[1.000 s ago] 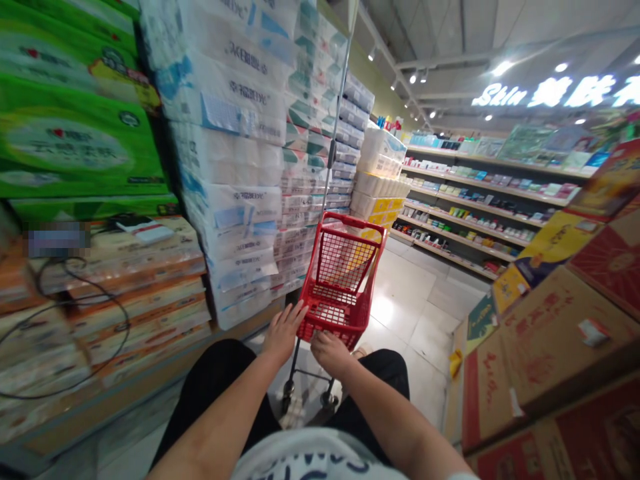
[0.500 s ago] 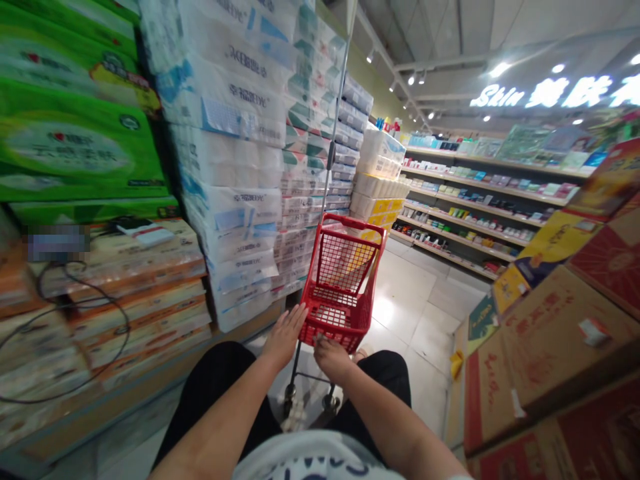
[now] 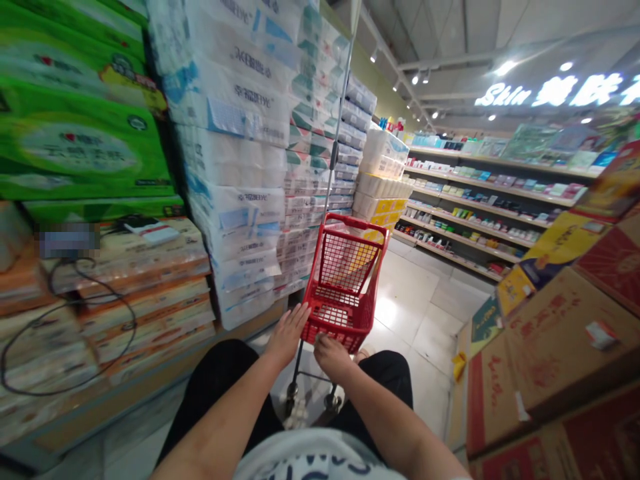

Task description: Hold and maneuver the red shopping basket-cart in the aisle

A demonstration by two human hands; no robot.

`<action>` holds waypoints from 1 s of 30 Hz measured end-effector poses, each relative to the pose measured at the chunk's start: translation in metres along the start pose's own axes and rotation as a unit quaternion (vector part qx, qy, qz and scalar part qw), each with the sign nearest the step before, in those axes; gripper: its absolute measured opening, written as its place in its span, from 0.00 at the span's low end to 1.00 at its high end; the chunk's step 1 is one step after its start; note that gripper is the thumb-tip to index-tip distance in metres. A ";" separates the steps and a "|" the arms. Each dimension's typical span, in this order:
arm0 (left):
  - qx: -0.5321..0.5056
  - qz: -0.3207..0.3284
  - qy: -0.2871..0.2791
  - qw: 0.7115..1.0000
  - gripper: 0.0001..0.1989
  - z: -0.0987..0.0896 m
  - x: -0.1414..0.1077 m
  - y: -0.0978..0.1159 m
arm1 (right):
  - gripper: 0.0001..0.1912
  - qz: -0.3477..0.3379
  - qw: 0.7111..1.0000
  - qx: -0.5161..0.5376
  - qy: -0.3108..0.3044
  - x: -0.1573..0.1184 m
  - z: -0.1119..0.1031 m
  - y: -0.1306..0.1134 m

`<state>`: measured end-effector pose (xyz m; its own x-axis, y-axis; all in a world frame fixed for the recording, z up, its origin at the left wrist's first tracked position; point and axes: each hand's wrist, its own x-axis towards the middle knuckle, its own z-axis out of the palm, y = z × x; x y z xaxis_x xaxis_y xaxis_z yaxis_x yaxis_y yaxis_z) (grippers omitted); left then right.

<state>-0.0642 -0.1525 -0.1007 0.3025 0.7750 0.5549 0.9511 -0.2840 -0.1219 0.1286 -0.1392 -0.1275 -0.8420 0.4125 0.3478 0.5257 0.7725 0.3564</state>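
A small red shopping cart with mesh sides and dark legs on wheels stands in front of my knees. My left hand lies against the cart's near left edge, its fingers stretched out. Curled at the near lower edge of the basket is my right hand; its fingertips touch the red rim, and what they hold, if anything, is too small to make out. A thin metal pole rises beyond the cart's left side.
Tall stacks of white paper packs and green packs line the left, with a black cable hanging there. Cardboard boxes stand at the right. Beyond the tiled floor are stocked shelves.
The surroundings have shifted slightly to the right in the view. Both hands keep the same places at the cart.
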 end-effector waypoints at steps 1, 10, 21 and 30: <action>-0.003 -0.001 0.000 1.000 0.38 0.000 0.000 0.001 | 0.07 -0.004 1.000 0.000 -0.002 0.001 -0.002 0.000; -0.010 -0.012 -0.009 1.000 0.38 -0.003 0.000 0.002 | 0.09 -0.036 0.998 0.011 0.043 0.011 -0.026 0.011; -0.029 -0.024 -0.010 0.999 0.39 -0.004 -0.001 0.004 | 0.12 -0.007 0.998 0.012 0.055 -0.003 -0.032 0.014; -0.037 -0.019 -0.026 0.999 0.39 -0.009 0.001 0.006 | 0.08 0.068 0.997 0.010 -0.029 -0.035 -0.010 0.014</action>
<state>-0.0590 -0.1586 -0.0936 0.2706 0.8144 0.5134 0.9553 -0.2932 -0.0384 0.1661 -0.1476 -0.1264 -0.7694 0.5408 0.3400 0.6330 0.7171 0.2918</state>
